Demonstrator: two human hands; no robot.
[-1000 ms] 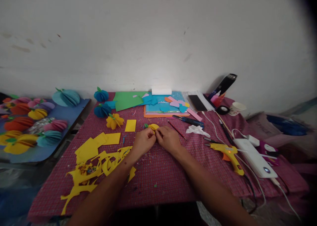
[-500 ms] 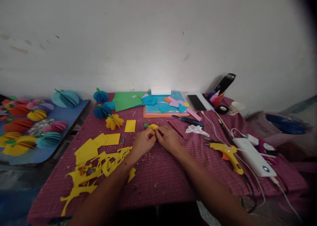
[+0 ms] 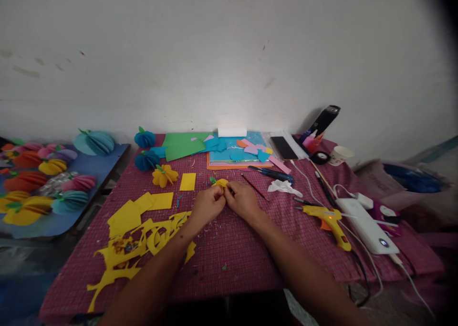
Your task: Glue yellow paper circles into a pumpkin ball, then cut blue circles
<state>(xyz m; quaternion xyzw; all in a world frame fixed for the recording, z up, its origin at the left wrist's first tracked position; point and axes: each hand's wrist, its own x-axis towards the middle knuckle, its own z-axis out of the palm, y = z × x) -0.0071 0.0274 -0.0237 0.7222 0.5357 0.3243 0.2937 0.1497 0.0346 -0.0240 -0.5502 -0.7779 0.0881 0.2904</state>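
A small yellow paper pumpkin (image 3: 221,182) with a green leaf at its far left side is pinched between my two hands, just above the middle of the table. My left hand (image 3: 208,203) closes on its near left side with curled fingers. On its right side my right hand (image 3: 242,199) grips with thumb and fingers pressed together. Much of the pumpkin is hidden behind the fingers. A yellow paper rectangle (image 3: 188,182) lies just left of it, and beyond that stands a finished yellow paper pumpkin (image 3: 165,176). A red pencil (image 3: 255,187) lies beside my right hand.
Yellow paper scraps (image 3: 123,257) cover the left of the checked tablecloth (image 3: 229,269). A yellow glue gun (image 3: 331,223), white power bank (image 3: 368,226) and cables lie right. Behind are a screwdriver (image 3: 274,173), phone (image 3: 284,148) and coloured sheets (image 3: 184,146). Paper pumpkins fill a blue board (image 3: 107,166).
Both hands stay in almost the same place on the yellow pumpkin. Its green leaf has shifted very slightly.
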